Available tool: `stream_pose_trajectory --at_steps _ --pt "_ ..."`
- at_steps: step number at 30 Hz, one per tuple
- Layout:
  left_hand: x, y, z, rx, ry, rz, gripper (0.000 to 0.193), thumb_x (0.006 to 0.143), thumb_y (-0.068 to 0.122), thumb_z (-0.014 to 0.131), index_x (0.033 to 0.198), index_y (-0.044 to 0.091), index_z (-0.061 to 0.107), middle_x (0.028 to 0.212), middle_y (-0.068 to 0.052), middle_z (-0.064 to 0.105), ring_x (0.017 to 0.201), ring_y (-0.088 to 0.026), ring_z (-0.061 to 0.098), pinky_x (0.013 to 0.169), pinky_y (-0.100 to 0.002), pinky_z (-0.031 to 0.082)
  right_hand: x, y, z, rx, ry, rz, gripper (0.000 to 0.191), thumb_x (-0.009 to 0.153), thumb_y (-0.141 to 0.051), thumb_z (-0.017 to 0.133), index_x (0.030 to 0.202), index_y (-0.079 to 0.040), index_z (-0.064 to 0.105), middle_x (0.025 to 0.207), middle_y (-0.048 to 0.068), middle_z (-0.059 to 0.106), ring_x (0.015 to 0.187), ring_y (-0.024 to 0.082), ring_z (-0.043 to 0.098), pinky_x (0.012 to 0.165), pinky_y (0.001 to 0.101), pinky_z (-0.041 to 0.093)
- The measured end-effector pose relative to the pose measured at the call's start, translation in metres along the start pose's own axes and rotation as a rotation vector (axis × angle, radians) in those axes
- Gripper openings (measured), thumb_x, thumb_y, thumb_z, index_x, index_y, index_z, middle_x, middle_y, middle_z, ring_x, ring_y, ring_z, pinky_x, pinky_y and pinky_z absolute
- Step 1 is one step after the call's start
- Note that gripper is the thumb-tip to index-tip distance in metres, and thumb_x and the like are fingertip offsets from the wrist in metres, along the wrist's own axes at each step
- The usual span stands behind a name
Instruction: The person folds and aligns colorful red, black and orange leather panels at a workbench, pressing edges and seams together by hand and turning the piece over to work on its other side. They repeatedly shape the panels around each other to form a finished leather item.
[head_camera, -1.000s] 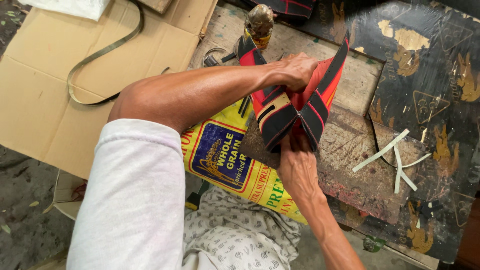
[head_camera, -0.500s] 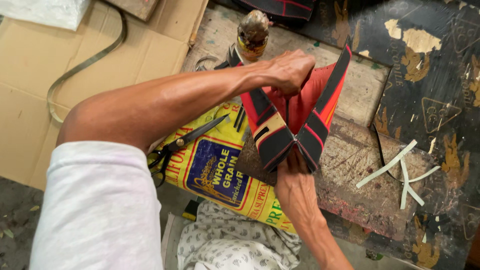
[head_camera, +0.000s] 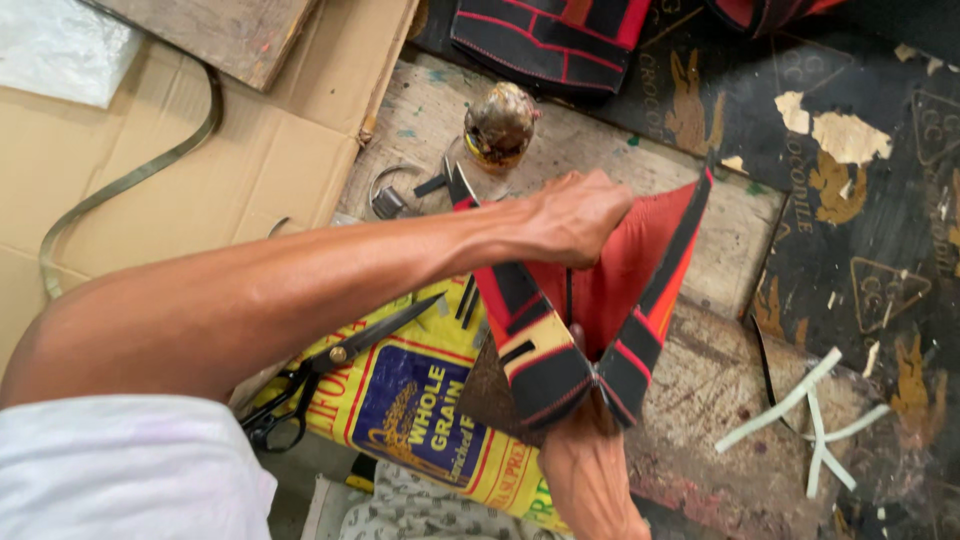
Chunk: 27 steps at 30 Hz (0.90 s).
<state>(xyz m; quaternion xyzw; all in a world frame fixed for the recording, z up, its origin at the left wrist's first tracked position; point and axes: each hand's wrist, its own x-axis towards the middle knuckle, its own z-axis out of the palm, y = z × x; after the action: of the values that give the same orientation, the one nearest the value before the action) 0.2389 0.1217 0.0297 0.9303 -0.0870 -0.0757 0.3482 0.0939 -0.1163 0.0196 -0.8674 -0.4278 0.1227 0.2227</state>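
Starting far left: flattened cardboard (head_camera: 250, 170) with an olive strap (head_camera: 130, 180) snaking over it, same as a second ago. Then black scissors (head_camera: 330, 370) lying on a yellow printed sack (head_camera: 420, 410). Couldn't see those a second back, tucked under the forearm; out in the open now that the arm has lifted and the view has swung a bit. Not being touched, just parked there.

Moving to the middle: grubby round pot (head_camera: 500, 120) and a small metal ring (head_camera: 385, 200) up on the worn wooden table (head_camera: 720, 380). Right below them, the red and black piece (head_camera: 620, 280), held up off the table between both hands. Spread into a wider V than a second ago, so more of the red inside on show.

Pose-wise: left arm stretched all the way across from the white sleeve, wrist bent down, left hand (head_camera: 575, 215) clenched on the upper edge of the piece. Right hand (head_camera: 585, 460) coming up from the bottom, grasping the lower point where the two black flaps meet. Fingers mostly buried behind the flaps, so can't tell the exact hold.

Further right: a few white strips (head_camera: 810, 410) lying loose, well apart from both hands, next to a dark patterned mat (head_camera: 880, 250).
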Motion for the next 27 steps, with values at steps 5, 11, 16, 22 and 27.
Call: stream_pose_trajectory --at_steps 5,11,16,22,27 --pt "-0.004 0.005 0.007 0.024 -0.006 -0.027 0.018 0.067 -0.003 0.062 0.084 -0.005 0.065 0.089 -0.031 0.068 0.085 -0.052 0.068 0.067 -0.058 0.056 -0.006 -0.004 0.000 0.035 -0.209 0.250 0.100 0.067 0.012 0.053 0.161 -0.005 0.024 0.154 0.022 0.034 0.137 0.044 0.036 0.113 0.0503 0.028" --pt "-0.002 0.012 0.013 0.044 -0.066 -0.060 0.015 0.064 -0.003 0.063 0.079 -0.002 0.067 0.087 -0.029 0.069 0.085 -0.048 0.070 0.068 -0.055 0.059 -0.016 0.001 0.005 -0.078 -0.247 0.160 0.100 0.060 0.005 0.062 0.155 -0.009 0.031 0.165 0.022 0.024 0.135 0.046 0.040 0.111 0.0571 0.029" --pt "-0.003 0.013 0.016 0.008 -0.010 -0.036 0.015 0.066 0.000 0.065 0.080 0.000 0.066 0.085 -0.028 0.069 0.082 -0.050 0.069 0.065 -0.057 0.058 -0.012 0.000 0.000 -0.143 -0.124 0.031 0.083 0.063 -0.002 0.066 0.142 -0.015 0.046 0.161 0.021 0.029 0.128 0.042 0.047 0.107 0.0523 0.034" --pt "-0.005 0.013 0.017 0.011 -0.006 -0.043 0.015 0.066 0.001 0.066 0.081 0.000 0.066 0.084 -0.027 0.070 0.082 -0.049 0.070 0.064 -0.057 0.057 0.004 0.003 0.005 -0.154 -0.097 -0.049 0.081 0.064 -0.004 0.066 0.143 -0.014 0.046 0.160 0.021 0.031 0.127 0.042 0.048 0.106 0.0525 0.035" --pt "-0.003 0.014 0.016 0.026 -0.027 -0.052 0.015 0.065 0.001 0.067 0.080 0.001 0.066 0.085 -0.027 0.070 0.082 -0.048 0.070 0.064 -0.058 0.057 0.013 0.007 0.009 -0.167 -0.068 -0.101 0.080 0.066 -0.006 0.066 0.143 -0.013 0.046 0.158 0.020 0.032 0.126 0.041 0.049 0.106 0.0526 0.036"
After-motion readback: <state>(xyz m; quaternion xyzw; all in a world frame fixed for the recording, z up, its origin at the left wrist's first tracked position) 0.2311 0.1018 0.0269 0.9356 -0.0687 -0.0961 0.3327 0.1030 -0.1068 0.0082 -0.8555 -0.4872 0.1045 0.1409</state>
